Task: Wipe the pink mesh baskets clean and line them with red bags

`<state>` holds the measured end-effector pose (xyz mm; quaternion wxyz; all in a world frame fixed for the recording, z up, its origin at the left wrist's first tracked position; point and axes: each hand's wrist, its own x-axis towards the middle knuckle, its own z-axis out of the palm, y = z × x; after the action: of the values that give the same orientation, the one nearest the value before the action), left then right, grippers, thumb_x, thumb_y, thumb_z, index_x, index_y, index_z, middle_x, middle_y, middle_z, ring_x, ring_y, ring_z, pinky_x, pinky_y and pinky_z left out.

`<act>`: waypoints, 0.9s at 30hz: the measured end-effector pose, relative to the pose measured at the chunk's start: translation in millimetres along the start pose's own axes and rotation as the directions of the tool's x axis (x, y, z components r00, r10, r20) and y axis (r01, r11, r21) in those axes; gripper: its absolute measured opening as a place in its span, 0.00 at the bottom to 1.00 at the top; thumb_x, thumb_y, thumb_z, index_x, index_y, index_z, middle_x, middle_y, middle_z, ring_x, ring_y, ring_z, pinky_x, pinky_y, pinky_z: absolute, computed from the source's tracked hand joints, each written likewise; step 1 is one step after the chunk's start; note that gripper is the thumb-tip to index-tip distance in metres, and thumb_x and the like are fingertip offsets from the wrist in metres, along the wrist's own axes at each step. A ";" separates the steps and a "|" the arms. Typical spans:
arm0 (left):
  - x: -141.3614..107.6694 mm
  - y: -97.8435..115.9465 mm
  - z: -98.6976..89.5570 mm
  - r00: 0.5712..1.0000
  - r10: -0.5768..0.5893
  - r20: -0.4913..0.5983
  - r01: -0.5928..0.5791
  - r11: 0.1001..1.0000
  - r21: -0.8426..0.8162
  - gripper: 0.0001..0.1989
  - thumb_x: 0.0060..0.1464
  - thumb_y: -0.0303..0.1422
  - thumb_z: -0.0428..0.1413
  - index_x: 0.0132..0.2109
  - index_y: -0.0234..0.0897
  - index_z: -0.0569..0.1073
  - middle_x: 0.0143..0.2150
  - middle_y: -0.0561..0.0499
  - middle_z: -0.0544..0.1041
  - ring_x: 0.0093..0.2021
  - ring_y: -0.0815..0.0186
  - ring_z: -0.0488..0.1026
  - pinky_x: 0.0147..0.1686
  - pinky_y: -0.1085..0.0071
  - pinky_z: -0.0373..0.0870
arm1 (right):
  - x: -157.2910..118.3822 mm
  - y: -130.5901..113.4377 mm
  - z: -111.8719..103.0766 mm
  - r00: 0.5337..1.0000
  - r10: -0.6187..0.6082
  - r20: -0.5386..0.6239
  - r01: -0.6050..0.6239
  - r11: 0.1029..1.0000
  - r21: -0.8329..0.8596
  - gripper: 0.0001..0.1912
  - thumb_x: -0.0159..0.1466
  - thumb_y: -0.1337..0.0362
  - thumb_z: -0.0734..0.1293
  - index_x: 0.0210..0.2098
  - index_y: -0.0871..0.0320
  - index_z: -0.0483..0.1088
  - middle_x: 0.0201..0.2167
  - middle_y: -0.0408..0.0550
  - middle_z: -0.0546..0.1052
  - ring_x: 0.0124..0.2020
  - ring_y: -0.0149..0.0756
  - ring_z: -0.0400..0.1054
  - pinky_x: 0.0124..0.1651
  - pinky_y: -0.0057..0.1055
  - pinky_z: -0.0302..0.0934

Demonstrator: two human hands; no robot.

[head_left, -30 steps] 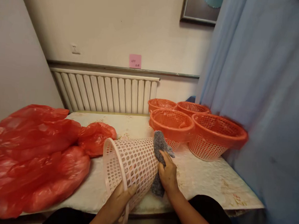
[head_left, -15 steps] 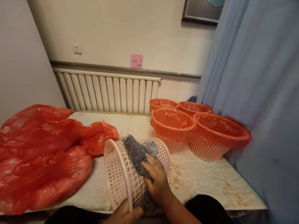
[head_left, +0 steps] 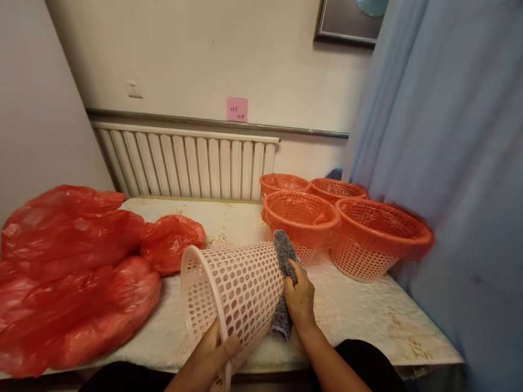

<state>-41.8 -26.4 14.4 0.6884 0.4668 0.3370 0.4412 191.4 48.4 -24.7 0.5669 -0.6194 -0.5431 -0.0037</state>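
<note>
A pale pink perforated plastic basket (head_left: pixel 246 282) lies on its side over the front of the table, its open mouth facing left. My left hand (head_left: pixel 214 350) is closed on the rim, with the thumb outside and the fingers inside the mouth. A fuzzy grey cloth (head_left: pixel 282 309) is bunched in my right hand (head_left: pixel 300 292), which presses it against the basket's base at the right end. Part of the cloth hangs below that hand.
Red plastic bags (head_left: pixel 69 277) are heaped on the left of the table (head_left: pixel 346 323). Several baskets lined with red bags, one nearest the curtain (head_left: pixel 375 241), stand at the back right. A blue curtain (head_left: pixel 464 206) hangs on the right; a radiator (head_left: pixel 182 162) is behind.
My right hand and the cloth have moved from the basket's side rightward to its base. The left hand has shifted slightly left on the rim, and the basket's side is now uncovered.
</note>
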 end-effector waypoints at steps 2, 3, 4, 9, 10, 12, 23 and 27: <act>7.3 11.2 6.7 0.999 0.034 -0.013 -0.034 0.999 -0.029 0.34 0.50 0.45 0.61 0.60 0.33 0.67 0.54 0.38 0.76 0.64 0.48 0.62 0.66 0.50 0.47 | -4.5 -2.2 1.5 1.000 -0.013 0.013 0.013 1.000 -0.006 0.26 0.57 0.72 0.56 0.54 0.64 0.69 0.53 0.57 0.73 0.56 0.45 0.66 0.60 0.46 0.59; 10.5 15.1 9.6 0.999 0.042 -0.014 -0.043 0.998 -0.037 0.34 0.52 0.46 0.59 0.61 0.33 0.65 0.55 0.38 0.75 0.63 0.48 0.62 0.65 0.50 0.49 | -7.4 -3.5 2.4 0.999 -0.026 0.019 0.026 1.000 -0.006 0.26 0.57 0.72 0.57 0.54 0.65 0.69 0.54 0.58 0.73 0.57 0.46 0.66 0.60 0.47 0.59; 13.1 17.7 12.1 0.999 0.039 -0.024 -0.041 0.997 -0.063 0.34 0.53 0.46 0.58 0.62 0.33 0.64 0.56 0.38 0.75 0.63 0.49 0.64 0.65 0.50 0.51 | -11.0 -5.3 3.1 0.999 -0.047 0.023 0.047 0.999 -0.002 0.26 0.56 0.72 0.57 0.54 0.64 0.69 0.54 0.58 0.72 0.57 0.45 0.65 0.60 0.47 0.59; 14.5 18.7 18.5 0.999 -0.012 -0.034 0.007 0.989 -0.146 0.32 0.53 0.45 0.58 0.62 0.36 0.64 0.56 0.40 0.75 0.59 0.48 0.69 0.61 0.50 0.60 | -39.3 -33.9 -1.8 0.947 -0.304 0.100 0.297 0.952 0.080 0.29 0.55 0.75 0.58 0.56 0.57 0.68 0.57 0.54 0.70 0.60 0.42 0.63 0.61 0.46 0.59; 13.0 17.8 19.1 1.000 -0.016 -0.022 0.013 0.990 -0.143 0.33 0.52 0.46 0.58 0.61 0.36 0.65 0.55 0.39 0.76 0.58 0.48 0.69 0.60 0.50 0.60 | -46.1 -43.5 -5.0 0.917 -0.377 0.128 0.365 0.925 0.110 0.30 0.55 0.75 0.58 0.57 0.57 0.67 0.57 0.53 0.70 0.60 0.42 0.62 0.61 0.45 0.59; 9.7 15.6 19.6 1.000 0.006 -0.013 -0.007 0.993 -0.117 0.33 0.51 0.47 0.59 0.60 0.35 0.67 0.54 0.39 0.76 0.58 0.48 0.69 0.61 0.51 0.59 | -57.9 -63.0 -12.3 0.836 -0.519 0.181 0.492 0.853 0.173 0.31 0.54 0.75 0.59 0.58 0.57 0.65 0.59 0.53 0.68 0.62 0.42 0.60 0.61 0.45 0.59; 1.1 -1.9 18.0 0.998 0.035 0.060 -0.040 0.996 0.082 0.32 0.50 0.50 0.59 0.57 0.35 0.72 0.53 0.39 0.77 0.64 0.47 0.61 0.66 0.49 0.47 | -28.0 -49.1 -12.0 0.905 -0.388 0.173 0.374 0.921 0.109 0.29 0.54 0.76 0.58 0.55 0.58 0.67 0.58 0.53 0.69 0.61 0.41 0.61 0.62 0.44 0.58; -7.1 0.0 22.2 0.998 -0.003 0.063 -0.007 0.986 0.165 0.33 0.46 0.51 0.61 0.56 0.36 0.74 0.52 0.39 0.78 0.64 0.44 0.61 0.67 0.48 0.42 | -4.3 -15.7 -8.5 0.985 -0.148 0.089 0.147 0.989 0.015 0.27 0.55 0.73 0.58 0.53 0.60 0.70 0.54 0.54 0.73 0.56 0.42 0.67 0.60 0.44 0.60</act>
<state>-25.1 -40.6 22.3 0.6573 0.5364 0.3500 0.3973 184.2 35.8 -13.4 0.5426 -0.5748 -0.6124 -0.0156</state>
